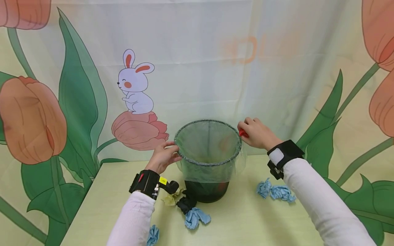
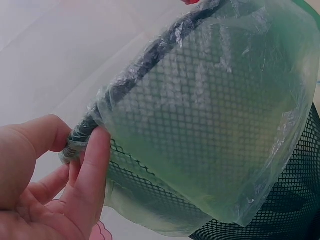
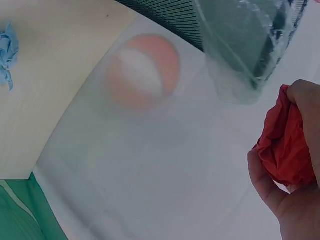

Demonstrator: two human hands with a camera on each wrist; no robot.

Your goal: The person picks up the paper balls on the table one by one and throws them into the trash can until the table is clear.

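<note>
A dark mesh wastebasket (image 1: 206,192), lined with a thin clear green plastic bag (image 1: 209,173), stands at the middle of the table. My left hand (image 1: 163,156) pinches its rim on the left side; in the left wrist view the thumb and fingers (image 2: 96,155) close on the bag-covered rim (image 2: 135,70). At the basket's right, my right hand (image 1: 258,132) grips a crumpled red paper ball (image 3: 286,142), close beside the rim. Part of the red ball is hidden by the fingers. The bag's loose edge hangs down outside the basket.
Crumpled blue paper (image 1: 281,193) lies on the table (image 1: 243,218) to the right. Left of the basket's foot are a black paper ball (image 1: 186,203), a yellow one (image 1: 170,199) and more blue pieces (image 1: 195,218). A printed curtain (image 1: 197,68) hangs behind the table.
</note>
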